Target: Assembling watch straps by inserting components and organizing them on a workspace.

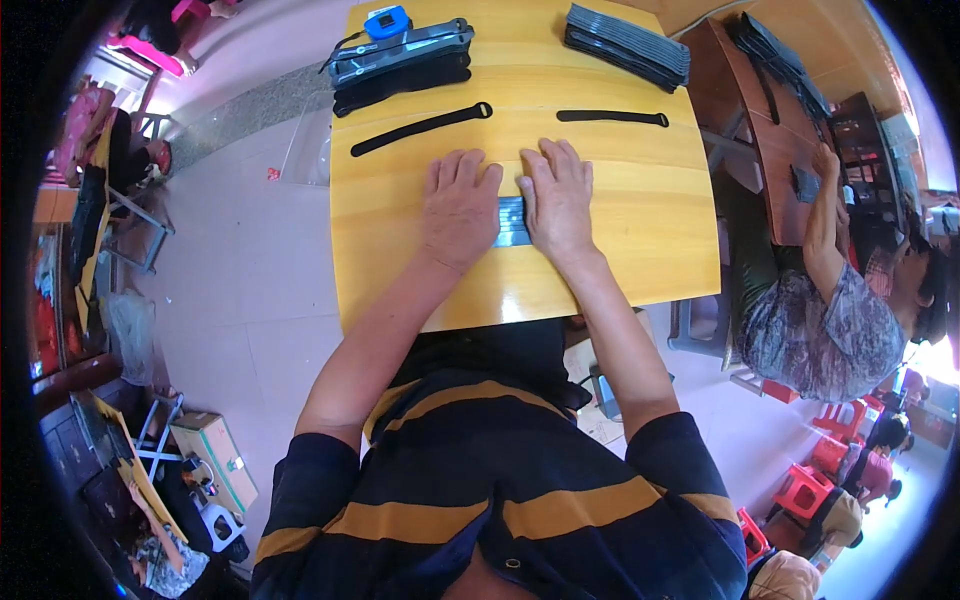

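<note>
A dark, glossy, striped plastic packet [511, 222] lies on the yellow wooden table [640, 230], between my hands, which cover its two ends. My left hand [461, 205] rests palm down at its left side, fingers stretched forward and thumb beside the packet. On the other side, my right hand [560, 200] also lies palm down, its fingers slightly spread. What is under the palms is hidden. Beyond my left hand is a black strap with an end loop [425, 130]. A second black strap [612, 117] lies beyond my right hand.
At the far left stand packaged strap bundles [400, 55] with a blue device [387, 22] on top. A stack of plastic-wrapped packets [627, 47] sits at the far right. To the right, another person [825, 320] works at a brown table [745, 130].
</note>
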